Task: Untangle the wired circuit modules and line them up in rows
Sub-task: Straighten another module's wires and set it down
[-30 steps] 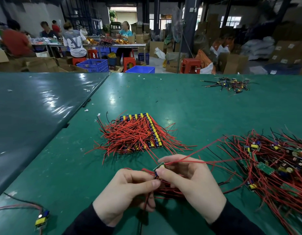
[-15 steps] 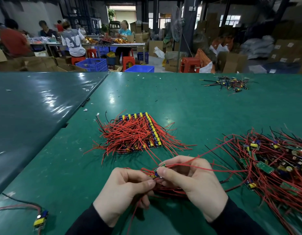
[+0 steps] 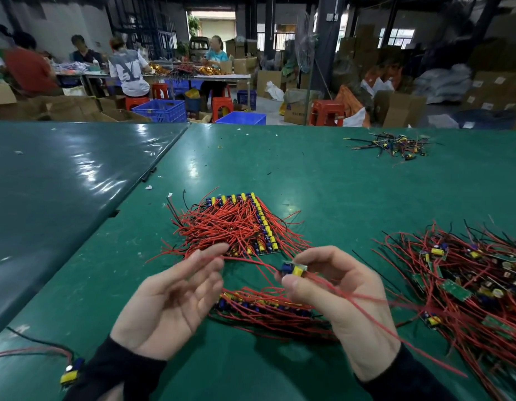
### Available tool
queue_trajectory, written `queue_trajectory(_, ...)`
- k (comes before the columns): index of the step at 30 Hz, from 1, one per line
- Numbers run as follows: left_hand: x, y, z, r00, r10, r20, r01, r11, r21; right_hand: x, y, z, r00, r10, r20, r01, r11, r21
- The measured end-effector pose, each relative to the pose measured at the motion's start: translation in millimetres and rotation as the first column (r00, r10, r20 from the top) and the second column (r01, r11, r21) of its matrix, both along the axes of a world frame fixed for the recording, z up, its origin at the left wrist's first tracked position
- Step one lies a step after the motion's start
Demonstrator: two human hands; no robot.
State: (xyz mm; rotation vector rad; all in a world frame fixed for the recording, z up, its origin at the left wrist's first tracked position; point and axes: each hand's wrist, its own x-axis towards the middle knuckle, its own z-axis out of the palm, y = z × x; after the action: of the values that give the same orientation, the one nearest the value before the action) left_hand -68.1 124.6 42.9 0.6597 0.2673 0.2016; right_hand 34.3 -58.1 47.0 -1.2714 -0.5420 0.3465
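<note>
My right hand (image 3: 340, 302) pinches a small circuit module (image 3: 294, 270) with blue and yellow parts, lifted above the table. Red wires run from it to the left and down to the right. My left hand (image 3: 171, 302) is palm up with fingers spread; one red wire passes by its fingertips, and I cannot tell if they grip it. Under my hands lies a short row of modules (image 3: 262, 309) with red wires. Farther back sits a finished block of lined-up modules (image 3: 239, 227). A tangled heap of modules (image 3: 465, 282) spreads at the right.
A lone module with red and black wires (image 3: 70, 371) lies at the near left. A small tangle of dark-wired parts (image 3: 395, 146) sits far right on the green table (image 3: 309, 183). A darker table (image 3: 63, 183) adjoins on the left. People work at tables in the background.
My hands have come apart. The right hand lifted the module up and to the right, and the left hand opened and turned palm up, with a wire stretched between them.
</note>
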Motion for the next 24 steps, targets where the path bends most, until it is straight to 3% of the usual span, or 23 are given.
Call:
queue_trajectory(2,5,-9,-3,0.996,0.064,0.059,-0.056,0.989,-0.135,-4,3,-1,1.0,0.014,0.015,-0.014,1.0,0.009)
queue_trajectory(4,12,-23,-10,0.995,0.102,-0.002,-0.101,0.981,-0.165,-6,4,-3,1.0,0.003,0.026,-0.003,1.0,0.018)
queue_trajectory(7,18,-47,-16,0.989,0.057,-0.139,-0.046,0.996,0.081,-8,4,-6,0.998,-0.02,0.063,0.02,1.0,0.003)
queue_trajectory(11,19,-54,-21,0.983,0.154,-0.104,-0.117,0.949,0.293,-12,6,-17,0.965,0.007,0.264,0.011,0.998,-0.067)
queue_trajectory(17,19,-49,-20,0.953,0.288,-0.09,-0.23,0.888,0.398,-4,1,-17,0.806,0.14,0.575,0.03,0.961,-0.276)
queue_trajectory(19,17,-47,-18,0.951,0.302,-0.063,-0.248,0.869,0.427,3,0,-15,0.879,0.139,0.455,0.0,0.956,-0.292)
queue_trajectory(21,15,-47,-17,0.952,0.306,-0.028,-0.254,0.837,0.485,8,0,-14,0.972,0.207,0.11,-0.184,0.964,-0.193)
queue_trajectory(23,14,-48,-18,0.96,0.28,-0.001,-0.231,0.796,0.559,8,3,-9,0.896,0.372,-0.243,-0.401,0.913,-0.079)
queue_trajectory(24,14,-50,-19,0.966,0.257,0.015,-0.216,0.777,0.592,6,3,-7,0.836,0.44,-0.327,-0.482,0.875,-0.054)
